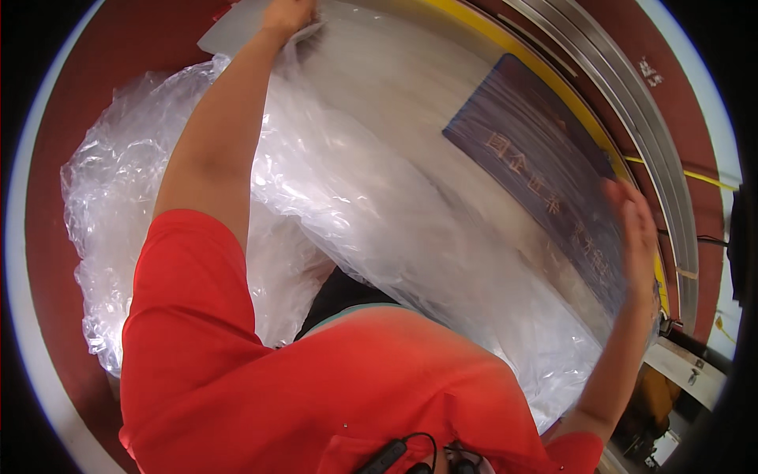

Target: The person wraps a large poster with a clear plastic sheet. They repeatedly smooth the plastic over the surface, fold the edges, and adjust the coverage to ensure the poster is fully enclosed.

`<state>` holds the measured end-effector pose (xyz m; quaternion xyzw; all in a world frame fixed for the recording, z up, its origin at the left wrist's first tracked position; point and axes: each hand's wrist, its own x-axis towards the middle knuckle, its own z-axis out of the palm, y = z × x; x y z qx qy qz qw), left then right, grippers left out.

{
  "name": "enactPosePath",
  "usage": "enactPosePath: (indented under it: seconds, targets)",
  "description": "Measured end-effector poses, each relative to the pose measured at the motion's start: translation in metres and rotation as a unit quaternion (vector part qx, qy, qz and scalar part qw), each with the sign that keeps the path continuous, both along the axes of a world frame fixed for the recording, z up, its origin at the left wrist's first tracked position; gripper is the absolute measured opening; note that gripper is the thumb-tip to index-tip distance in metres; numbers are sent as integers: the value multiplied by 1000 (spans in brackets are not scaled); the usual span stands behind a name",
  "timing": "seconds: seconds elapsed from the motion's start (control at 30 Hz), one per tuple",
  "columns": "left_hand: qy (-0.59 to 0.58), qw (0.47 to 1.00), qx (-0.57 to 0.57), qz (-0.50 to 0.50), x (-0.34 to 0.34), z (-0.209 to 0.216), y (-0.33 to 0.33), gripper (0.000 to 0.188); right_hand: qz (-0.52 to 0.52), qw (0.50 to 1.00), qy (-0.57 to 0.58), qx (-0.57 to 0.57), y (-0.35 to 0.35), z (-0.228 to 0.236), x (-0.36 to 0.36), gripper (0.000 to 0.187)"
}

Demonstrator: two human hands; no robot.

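A wide sheet of clear plastic film [355,182] spreads in shiny folds in front of me. At the far left my left hand [289,14], partly cut off by the upper edge of the view, closes on the film near its corner, and the film bunches below it. On the right, my right hand [632,229] has its fingers stretched out beside a dark blue printed panel [537,166], which shows through a smooth film layer. Whether that palm touches the film, I cannot tell.
A yellow strip [505,35] and a silver metal rail [624,103] curve along the far right side. A large heap of crumpled film [118,205] lies at left on the dark red floor [59,261]. Machine parts [663,395] stand at the lower right.
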<state>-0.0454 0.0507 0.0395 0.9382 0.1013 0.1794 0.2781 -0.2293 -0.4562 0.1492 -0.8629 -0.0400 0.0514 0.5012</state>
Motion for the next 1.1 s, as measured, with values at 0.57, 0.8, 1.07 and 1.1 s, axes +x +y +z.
enactPosePath:
  seconds: [0.57,0.8,1.07,1.1]
  targets:
    - [19,994,-80,-67,1,-5,8,30,77,973,-196,92,174,17,-50,10]
    - [11,989,146,25,18,-12,-5,46,-332,925,-184,-18,-126,52,-211,20]
    - [63,970,231,40,42,-33,12,45,-452,810,-120,-354,-371,209,-347,20]
    - [53,970,236,37,48,-38,7,44,-439,712,-204,-509,-385,254,-358,21]
